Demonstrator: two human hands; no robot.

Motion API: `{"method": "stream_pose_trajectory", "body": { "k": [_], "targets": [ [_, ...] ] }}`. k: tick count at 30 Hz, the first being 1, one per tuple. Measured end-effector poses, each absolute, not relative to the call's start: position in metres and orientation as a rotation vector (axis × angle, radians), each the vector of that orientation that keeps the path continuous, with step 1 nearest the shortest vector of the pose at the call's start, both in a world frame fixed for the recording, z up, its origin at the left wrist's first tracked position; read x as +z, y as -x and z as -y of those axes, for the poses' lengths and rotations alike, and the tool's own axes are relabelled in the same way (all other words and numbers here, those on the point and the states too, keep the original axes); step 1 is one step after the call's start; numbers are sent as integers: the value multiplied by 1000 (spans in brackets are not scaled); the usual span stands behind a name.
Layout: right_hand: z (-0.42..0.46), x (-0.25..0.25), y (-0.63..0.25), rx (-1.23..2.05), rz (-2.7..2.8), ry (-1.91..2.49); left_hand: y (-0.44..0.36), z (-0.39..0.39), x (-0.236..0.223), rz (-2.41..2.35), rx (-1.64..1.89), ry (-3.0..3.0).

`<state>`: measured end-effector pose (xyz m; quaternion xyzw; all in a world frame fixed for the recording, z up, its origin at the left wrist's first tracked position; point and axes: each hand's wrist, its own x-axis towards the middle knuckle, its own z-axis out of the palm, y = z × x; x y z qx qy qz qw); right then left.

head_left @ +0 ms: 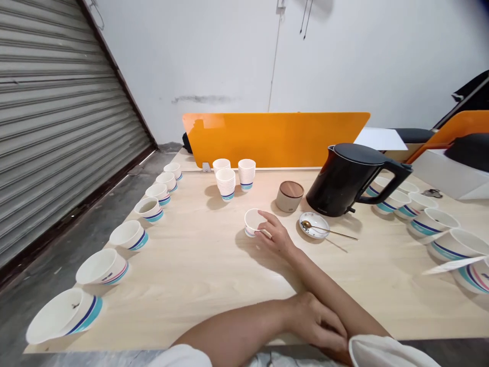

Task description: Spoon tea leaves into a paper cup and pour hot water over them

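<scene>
While the left hand point(317, 321) lies across the right arm point(336, 293), the right hand point(277, 234) reaches to a small paper cup point(250, 221) near the middle of the surface point(191, 285). Its thumb and fingers bend around the cup's right side, but I can't tell if they squeeze it. The left hand's fingers are curled, and I can't tell if they grip anything. The part of the cup's inside that shows is white. Right of it sits a little dish point(314, 217) with dark bits in it and a gold spoon point(332, 232) poking out over the rim. Farther back are a round pot point(289, 202) with a wooden lid on and a black kettle point(336, 183) with its lid down, so their insides are hidden. A row of seven cups point(129, 234) goes along the left edge to the near left corner. The nearest has a dark speck inside, and the middle one looks brownish inside. More cups point(434, 223) crowd the right side. Three stacks of cups point(246, 176) stand near the far edge, before an orange board point(275, 140). Wide pale wood runs between the left row and the right hand's cup, and on to the near edge.
</scene>
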<state>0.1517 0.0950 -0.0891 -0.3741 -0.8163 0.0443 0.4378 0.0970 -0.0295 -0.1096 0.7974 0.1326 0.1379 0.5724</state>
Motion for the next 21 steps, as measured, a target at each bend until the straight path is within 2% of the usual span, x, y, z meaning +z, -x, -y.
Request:
{"method": "stream_pose_trajectory", "body": {
  "k": [12,17,21],
  "targets": [
    [-82,-76,-149,39,2211,856,-90,16,-102,-375,346,-1761],
    [-83,-61,-168,-137,2159,828,-88,14,-99,-413,338,-1757],
    [-115,-24,-203,-143,1996,1206,-87,13,-95,-463,301,-1731]
  ]
}}
